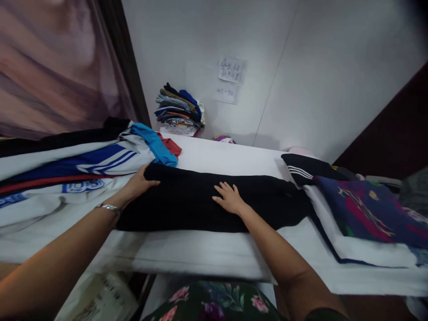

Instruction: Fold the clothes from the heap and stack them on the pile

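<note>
A long black garment (194, 200), which looks like folded trousers, lies flat across the white table. At its left end rests my left hand (142, 183), thumb apart from the fingers and laid on the cloth. My right hand (229, 198) presses flat on the middle of the garment, fingers spread. Neither hand lifts the cloth. Just beyond my left hand, a bright blue garment (157, 145) touches the heap of clothes on the left.
Loose white and blue clothes (100, 162) spread over the left side. Folded clothes (368, 209) are stacked at right, beside a black piece with white stripes (301, 168). A tall clothes stack (180, 107) stands against the wall, near paper notes (230, 70). The white table's (207, 254) front edge is close to my body.
</note>
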`<state>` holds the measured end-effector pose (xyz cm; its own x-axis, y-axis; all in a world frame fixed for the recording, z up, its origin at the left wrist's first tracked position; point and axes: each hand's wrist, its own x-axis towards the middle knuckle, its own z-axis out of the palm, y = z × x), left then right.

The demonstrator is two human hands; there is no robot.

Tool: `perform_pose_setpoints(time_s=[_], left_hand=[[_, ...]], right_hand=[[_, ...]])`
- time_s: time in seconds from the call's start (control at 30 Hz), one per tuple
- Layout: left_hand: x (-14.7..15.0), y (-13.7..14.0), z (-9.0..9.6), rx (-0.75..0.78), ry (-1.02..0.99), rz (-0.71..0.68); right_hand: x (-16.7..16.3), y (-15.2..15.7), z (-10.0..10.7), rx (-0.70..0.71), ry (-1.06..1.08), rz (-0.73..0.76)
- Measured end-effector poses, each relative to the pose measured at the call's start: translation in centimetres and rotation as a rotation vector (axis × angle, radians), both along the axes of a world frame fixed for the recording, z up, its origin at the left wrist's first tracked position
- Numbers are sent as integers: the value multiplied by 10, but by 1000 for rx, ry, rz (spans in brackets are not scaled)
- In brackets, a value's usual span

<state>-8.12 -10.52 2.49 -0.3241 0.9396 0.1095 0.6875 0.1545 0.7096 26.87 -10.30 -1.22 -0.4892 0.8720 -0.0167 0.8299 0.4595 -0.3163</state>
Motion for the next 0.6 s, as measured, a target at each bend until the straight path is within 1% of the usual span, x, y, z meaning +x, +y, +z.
perform_pose_setpoints(time_s=[0.07, 0.13, 0.23, 0.33, 0.43, 0.5, 0.53, 0.6], left_hand=[[2, -4, 5, -13, -31, 1], [6, -9, 13, -30, -61, 28], [16, -13, 32, -54, -72, 57], [33, -13, 66, -42, -47, 64], [61, -8, 109, -2, 60, 31], [86, -1, 138, 30, 126, -42], [99, 3, 150, 61, 154, -100], [127, 14, 171, 160, 261, -226]], right_hand=[[5, -1, 2, 36, 25, -71], [8, -4, -3, 88, 5, -133], [8, -8, -15, 127, -47, -144], [6, -11, -20, 167, -35, -142], [6, -12, -16, 158, 33, -132], [9, -12, -12, 116, 131, -108], [11, -11, -10, 88, 204, -95], [15, -7, -7, 17, 402, -83]])
